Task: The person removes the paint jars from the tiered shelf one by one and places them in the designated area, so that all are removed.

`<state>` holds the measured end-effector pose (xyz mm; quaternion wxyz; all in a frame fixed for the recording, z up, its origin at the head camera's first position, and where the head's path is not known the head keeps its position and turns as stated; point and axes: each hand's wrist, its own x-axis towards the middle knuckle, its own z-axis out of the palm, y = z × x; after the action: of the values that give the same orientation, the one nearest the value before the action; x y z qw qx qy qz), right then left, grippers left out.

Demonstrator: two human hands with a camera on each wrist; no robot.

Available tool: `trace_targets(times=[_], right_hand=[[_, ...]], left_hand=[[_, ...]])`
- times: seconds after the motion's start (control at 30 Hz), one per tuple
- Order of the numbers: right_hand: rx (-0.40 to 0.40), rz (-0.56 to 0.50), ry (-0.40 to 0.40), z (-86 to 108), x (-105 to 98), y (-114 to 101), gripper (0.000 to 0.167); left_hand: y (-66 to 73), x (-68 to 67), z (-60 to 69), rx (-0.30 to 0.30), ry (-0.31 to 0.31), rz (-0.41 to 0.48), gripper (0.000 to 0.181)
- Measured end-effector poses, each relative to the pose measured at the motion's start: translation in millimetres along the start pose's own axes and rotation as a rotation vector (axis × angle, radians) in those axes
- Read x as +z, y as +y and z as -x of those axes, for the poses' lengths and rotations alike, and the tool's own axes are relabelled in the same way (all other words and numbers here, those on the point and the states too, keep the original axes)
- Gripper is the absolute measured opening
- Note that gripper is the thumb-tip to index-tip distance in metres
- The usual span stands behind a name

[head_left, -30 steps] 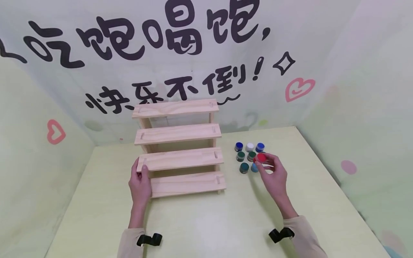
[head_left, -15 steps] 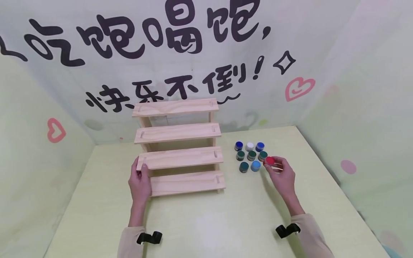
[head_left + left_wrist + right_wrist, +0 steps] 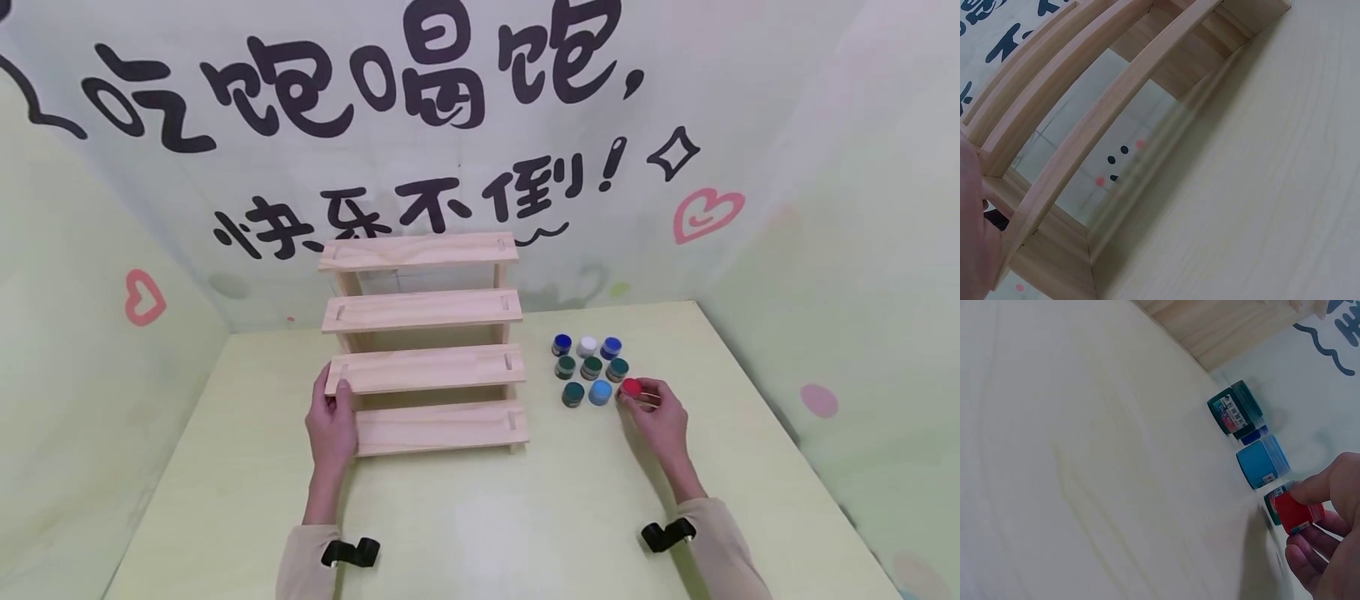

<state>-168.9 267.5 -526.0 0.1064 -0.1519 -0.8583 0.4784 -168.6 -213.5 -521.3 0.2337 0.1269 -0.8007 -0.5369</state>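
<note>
My right hand (image 3: pixel 660 421) pinches a small red paint jar (image 3: pixel 632 387) between thumb and fingers at the right end of the front row of jars. In the right wrist view the red jar (image 3: pixel 1295 511) is tilted and partly covers a green jar behind it; whether its base touches the table I cannot tell. My left hand (image 3: pixel 332 427) grips the left end of a four-tier wooden step rack (image 3: pixel 427 368), thumb over the second-lowest board. A light blue jar (image 3: pixel 600 392) and a dark teal jar (image 3: pixel 573 394) stand left of the red one.
Behind them stand green jars (image 3: pixel 591 368) in a middle row, and blue jars (image 3: pixel 611 347) with a white jar (image 3: pixel 587 347) at the back. The pale table (image 3: pixel 480 525) meets a printed fabric backdrop (image 3: pixel 630 250) behind and at both sides.
My right hand has carried the red jar rightward, from over the other jars to beside the light blue one, and lowered it. My left hand keeps its grip on the rack. The head view shifted slightly.
</note>
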Motion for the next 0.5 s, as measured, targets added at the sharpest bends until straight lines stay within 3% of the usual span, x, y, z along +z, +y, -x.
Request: trace_targets(times=[0.27,0.5], right_hand=[[0.042,0.039,-0.053,-0.1,-1,12,0.046],[0.030,0.054,-0.059,-2.6,-2,13,0.045]], left_hand=[[-2.9,3.8,2.2,-0.011,-0.014,0.009,0.048],[-2.1,7.0,0.3,-0.007,-0.013,0.015,0.048]])
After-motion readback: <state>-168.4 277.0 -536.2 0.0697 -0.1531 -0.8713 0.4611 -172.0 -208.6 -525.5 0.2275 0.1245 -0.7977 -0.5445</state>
